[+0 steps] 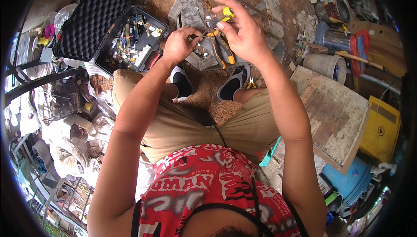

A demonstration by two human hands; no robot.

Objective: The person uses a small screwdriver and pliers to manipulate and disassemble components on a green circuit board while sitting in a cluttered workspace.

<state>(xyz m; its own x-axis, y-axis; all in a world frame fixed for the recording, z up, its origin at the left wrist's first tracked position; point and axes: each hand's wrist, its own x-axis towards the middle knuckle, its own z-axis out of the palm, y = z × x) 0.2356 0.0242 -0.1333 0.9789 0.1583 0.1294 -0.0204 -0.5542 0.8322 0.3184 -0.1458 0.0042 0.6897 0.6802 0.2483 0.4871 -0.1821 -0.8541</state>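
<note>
My left hand (177, 44) is closed at the upper centre, its thumb and finger pinched on a small thin piece (198, 37), too small to make out clearly. My right hand (241, 35) holds a yellow-and-black tool (226, 13) between thumb and fingers, its index finger raised. Orange-and-black pliers (227, 52) lie just below both hands on a worn grey slab (187, 3) scattered with small bits. Smaller yellow-handled pliers (251, 81) lie beside my right shoe (234, 80).
An open black case (97, 49) with small electronic parts sits at upper left, beside white clutter (71, 137). At right are a grey bucket (323, 67), a long wooden handle (356, 57), a worn board (325, 111), a yellow panel (380, 133) and a blue bucket (347, 182).
</note>
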